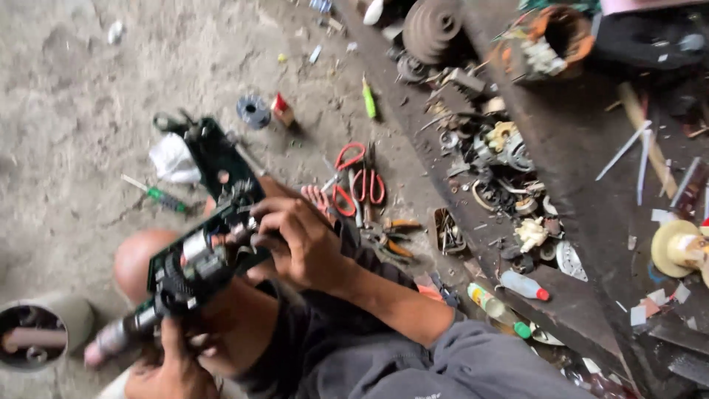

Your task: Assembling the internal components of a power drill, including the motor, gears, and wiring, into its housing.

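An opened power drill [193, 264] with a green half-shell and its motor exposed lies tilted across my lap. My right hand [297, 240] is closed on the drill's upper rear end, fingers on the motor parts. My left hand [171, 372] grips the lower front end by the metal chuck [111, 340]. Just beyond the drill, the other green housing half [216, 157] lies on the concrete floor. My bare knee [136, 258] shows under the tool.
Red-handled pliers and cutters [356, 181] lie on the floor ahead, with a green screwdriver [159, 196], a white cloth [173, 158] and a dark spool [253, 111]. A round can [38, 336] stands at lower left. A cluttered dark ledge [583, 148] with motor parts and small bottles [521, 285] runs along the right.
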